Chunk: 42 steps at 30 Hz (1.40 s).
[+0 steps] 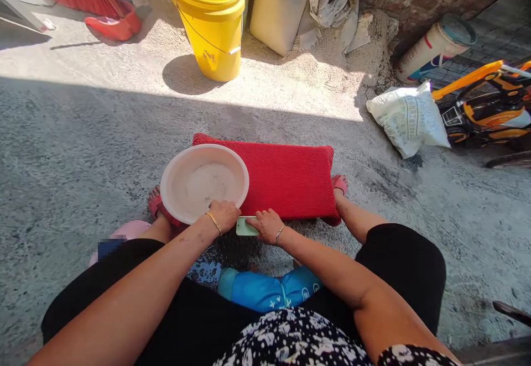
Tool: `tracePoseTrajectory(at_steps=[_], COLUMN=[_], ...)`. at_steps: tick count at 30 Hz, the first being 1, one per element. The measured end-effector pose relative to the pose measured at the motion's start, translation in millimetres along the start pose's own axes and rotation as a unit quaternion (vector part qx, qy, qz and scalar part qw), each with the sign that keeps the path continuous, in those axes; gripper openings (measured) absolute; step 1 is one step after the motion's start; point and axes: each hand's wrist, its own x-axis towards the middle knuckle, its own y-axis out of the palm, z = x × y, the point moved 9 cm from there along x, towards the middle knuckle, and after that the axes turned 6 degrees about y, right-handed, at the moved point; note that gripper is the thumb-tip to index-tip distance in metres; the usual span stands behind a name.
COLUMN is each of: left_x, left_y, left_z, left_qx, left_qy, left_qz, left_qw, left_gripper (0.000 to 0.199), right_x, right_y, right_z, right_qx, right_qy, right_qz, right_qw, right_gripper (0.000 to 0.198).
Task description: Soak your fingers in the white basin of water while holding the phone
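My left hand (224, 215) is closed at the near right rim of a pale pink basin (172, 170). What its fingers hold, if anything, is hidden. Just right of it, my right hand (269, 226) grips a flat, pale green rectangular object (244, 226) with rounded corners, whose kind I cannot make out. The basin holds something pale with dark specks, and sits on the left part of a low bench-like block with a red textured cover (290, 178). Both hands are along the near edge of this red block, between my knees.
Beyond stand a yellow bucket (219, 45) with a wire handle, a large pale sack (280, 9) and heaped sand. A red dustpan (118, 23) is far left. A white printed bag (409, 120) and an orange-black wheeled machine (489, 106) are at right. Blue cloth (265, 291) lies below my hands.
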Motion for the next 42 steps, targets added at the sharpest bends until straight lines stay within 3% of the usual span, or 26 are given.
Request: tracePoseTrajectory(at_steps=[2, 4, 8, 11, 13, 15, 20, 23, 25, 27, 30, 33, 36, 39, 42], left_x=[2.5, 4.5, 4.6, 2.1, 0.2, -1.7, -3.4, -2.2, -1.3, -1.2, -3.0, -5.1, -4.7, -0.7, 5.3], left_y=[-1.2, -1.9, -0.9, 0.0, 0.8, 1.5, 0.9, -1.9, -3.8, -4.7, -6.3, -8.3, -7.1, -5.0, -2.6], left_z=[-0.5, -3.8, -9.7, -9.0, -8.2, -7.8, -7.7, -6.0, -6.4, -8.4, -11.4, -11.7, -9.1, -6.3, -5.6], left_qx=[0.002, 0.005, -0.003, -0.004, -0.008, -0.013, -0.015, -0.012, -0.007, 0.0, 0.005, 0.002, 0.002, 0.011, 0.023], left_qy=[-0.001, 0.005, 0.013, 0.005, 0.001, -0.002, -0.001, -0.003, 0.001, 0.009, 0.015, 0.012, 0.01, 0.011, 0.014], left_qz=[-0.003, -0.003, 0.008, 0.007, 0.006, 0.007, 0.009, -0.004, -0.01, -0.006, 0.001, -0.001, 0.006, 0.013, 0.023], left_qw=[1.0, 1.0, 1.0, 1.0, 1.0, 1.0, 1.0, 1.0, 1.0, 1.0, 1.0, 1.0, 1.0, 1.0, 0.999], left_gripper=[0.035, 0.036, 0.036, 0.037, 0.038, 0.039, 0.038, 0.035, 0.034, 0.036, 0.037, 0.036, 0.034, 0.034, 0.034], right_x=[1.6, -17.3, -95.9, -142.0, -141.7, -117.2, -9.8, 39.1, 48.6, 36.5, -13.9, -80.5, -129.0, -132.5, -101.3], right_y=[10.5, 26.6, 56.4, 57.7, 45.8, 25.7, -23.1, -31.3, -27.5, -19.0, -3.1, 10.9, 11.7, 2.5, 1.6], right_z=[-11.7, -53.3, -171.7, -216.7, -205.3, -170.6, -71.0, -48.9, -60.4, -93.4, -173.8, -263.0, -317.1, -315.8, -275.0], right_qx=[-0.001, -0.011, -0.054, -0.075, -0.07, -0.054, -0.013, -0.004, -0.006, -0.013, -0.027, -0.041, -0.054, -0.049, -0.016], right_qy=[0.003, 0.038, 0.18, 0.246, 0.229, 0.19, 0.112, 0.09, 0.09, 0.11, 0.188, 0.307, 0.391, 0.394, 0.315], right_qz=[0.014, 0.045, 0.144, 0.2, 0.196, 0.158, 0.049, 0.028, 0.029, 0.035, 0.052, 0.098, 0.123, 0.092, 0.067], right_qw=[1.0, 0.998, 0.972, 0.945, 0.951, 0.968, 0.992, 0.996, 0.995, 0.993, 0.98, 0.946, 0.91, 0.913, 0.947], right_gripper=[0.065, 0.068, 0.056, 0.05, 0.057, 0.068, 0.077, 0.074, 0.074, 0.075, 0.075, 0.072, 0.062, 0.062, 0.071])
